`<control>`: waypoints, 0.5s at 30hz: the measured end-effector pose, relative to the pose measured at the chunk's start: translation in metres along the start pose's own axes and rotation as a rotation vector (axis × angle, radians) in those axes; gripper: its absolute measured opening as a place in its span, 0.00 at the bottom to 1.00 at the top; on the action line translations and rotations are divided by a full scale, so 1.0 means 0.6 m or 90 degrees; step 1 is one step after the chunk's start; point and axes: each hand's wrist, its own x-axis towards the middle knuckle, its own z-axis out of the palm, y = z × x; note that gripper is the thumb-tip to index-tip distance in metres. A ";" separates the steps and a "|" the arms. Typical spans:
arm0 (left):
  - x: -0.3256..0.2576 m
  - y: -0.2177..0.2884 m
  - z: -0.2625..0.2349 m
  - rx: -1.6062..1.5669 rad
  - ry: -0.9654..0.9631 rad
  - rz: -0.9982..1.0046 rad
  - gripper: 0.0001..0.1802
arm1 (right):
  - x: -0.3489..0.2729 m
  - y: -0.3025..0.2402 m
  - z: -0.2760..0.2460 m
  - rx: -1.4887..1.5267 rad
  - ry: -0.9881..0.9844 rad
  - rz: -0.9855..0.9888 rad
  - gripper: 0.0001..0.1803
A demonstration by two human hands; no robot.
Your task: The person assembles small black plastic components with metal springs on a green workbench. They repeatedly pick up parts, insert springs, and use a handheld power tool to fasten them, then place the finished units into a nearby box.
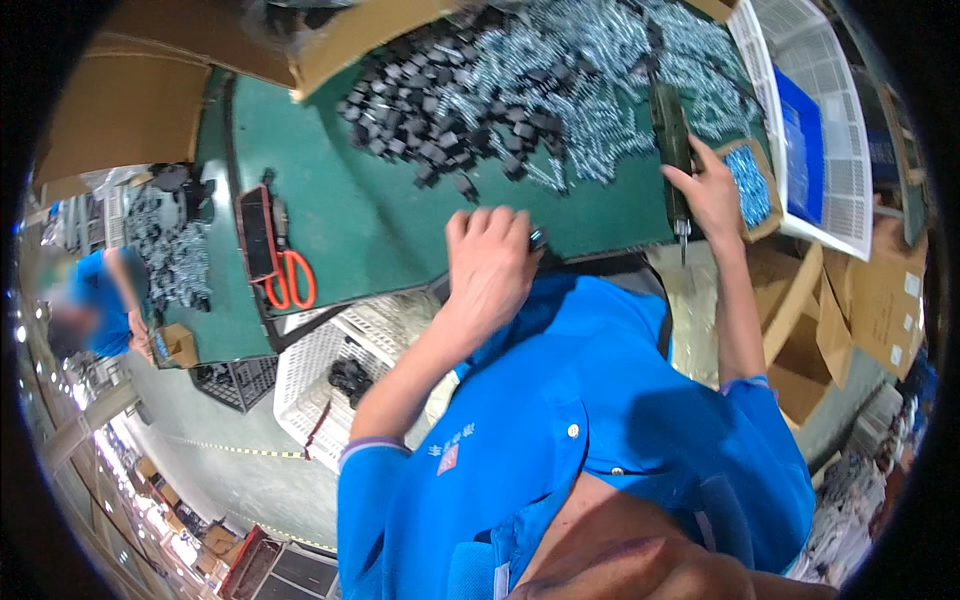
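My left hand (490, 262) is closed near the table's front edge, close to my body. A small shiny piece (538, 239) shows beside its fingers; the rest of what it holds is hidden. Over to the right, my right hand (714, 196) wraps loosely round a dark green electric screwdriver (673, 135), thumb across its body. The screwdriver stands upright, bit down, towards the near table edge. Beyond my hands lie a heap of black blocks (430, 115) and a large pile of silver metal parts (600, 90). Beside my right hand is a small box of bluish screws (748, 185).
Orange-handled scissors (290, 280) and a red-edged phone-like object (256, 232) lie on the green table (340, 225) at left. White baskets (835, 130) stand at right and below the table (300, 375). Cardboard boxes (800, 350) sit lower right. Another person (100, 305) works at far left.
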 end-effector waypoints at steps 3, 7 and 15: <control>-0.094 -0.052 -0.074 0.128 -0.004 -0.186 0.23 | -0.008 0.020 -0.058 -0.012 0.139 -0.084 0.18; -0.277 -0.169 -0.111 0.344 -0.358 -0.582 0.21 | 0.001 0.110 -0.121 -0.389 0.088 0.034 0.14; -0.068 -0.206 -0.154 0.155 0.086 -0.336 0.18 | 0.016 0.132 -0.132 -0.290 0.064 -0.051 0.06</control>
